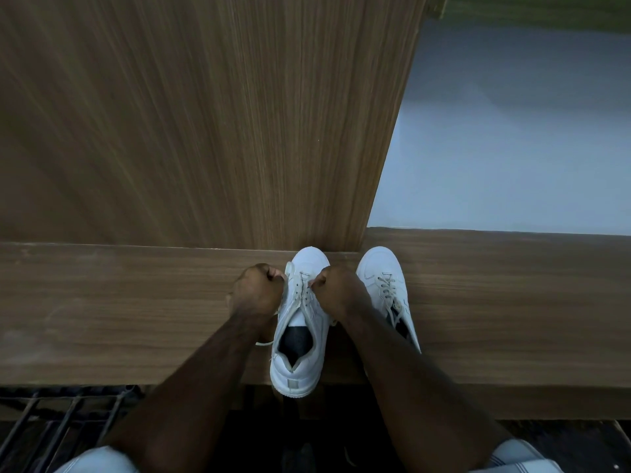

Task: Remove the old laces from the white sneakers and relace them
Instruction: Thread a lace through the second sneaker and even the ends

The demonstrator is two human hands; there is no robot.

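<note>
Your 2 hands flank the near sneaker (300,322) at lower centre, heel overhanging the tabletop (136,319) edge. Your left hand (257,290) is fisted around its lace (302,285) at the sneaker's left side; your right hand (336,290) pinches the lace from the right. The other sneaker (386,285), laced, sits just right.
</note>
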